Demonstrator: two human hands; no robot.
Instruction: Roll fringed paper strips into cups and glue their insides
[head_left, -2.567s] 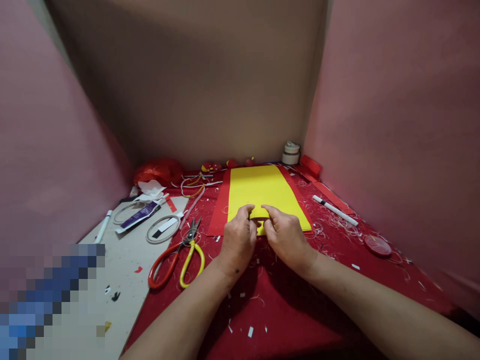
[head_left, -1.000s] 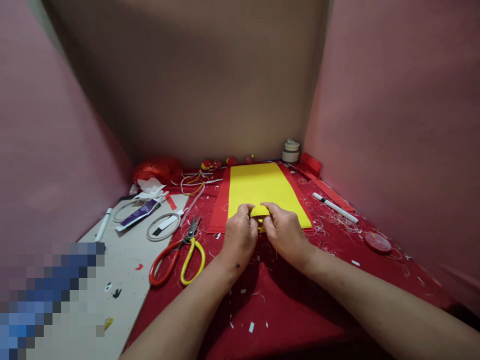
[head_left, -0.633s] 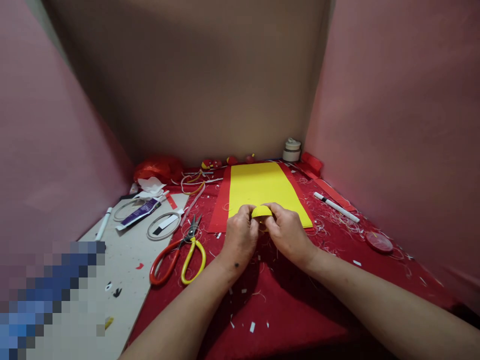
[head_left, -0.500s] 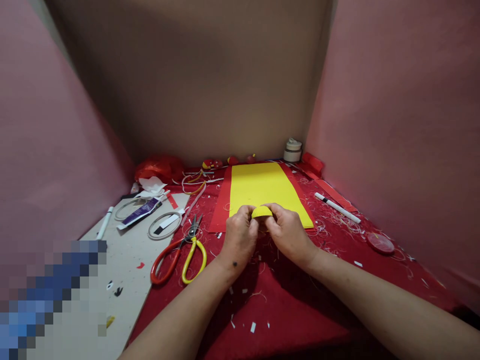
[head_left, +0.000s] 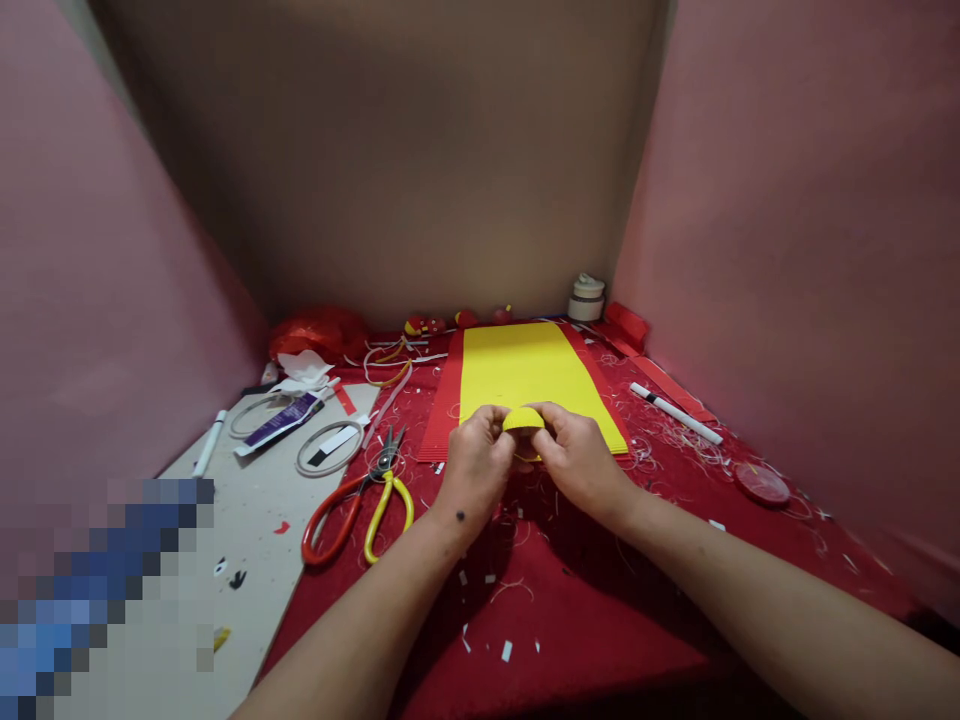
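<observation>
Between my two hands is a small domed piece of yellow corrugated paper (head_left: 523, 419), its ribbed edge facing me. My left hand (head_left: 481, 455) pinches it at the left side, and my right hand (head_left: 576, 452) grips the right side. Fingertips behind the piece are partly hidden. Beyond my hands lies a yellow corrugated sheet (head_left: 517, 365) on top of red corrugated sheets (head_left: 442, 410). To the left of my left hand, scissors (head_left: 385, 470) with one red and one yellow handle rest with blades slightly apart.
A grey board (head_left: 262, 560) at left holds tape rings (head_left: 330, 448), a purple tube (head_left: 281, 425) and a white pen (head_left: 211, 444). On the red cloth (head_left: 570, 620) lie paper scraps, a marker (head_left: 676, 413) and a round clear disc (head_left: 763, 484). Small red figures (head_left: 465, 319) stand behind.
The yellow piece has tipped slightly, so more of its ribbed rim and the hollow under it show. Both hands stay on it, with the fingers shifted a little.
</observation>
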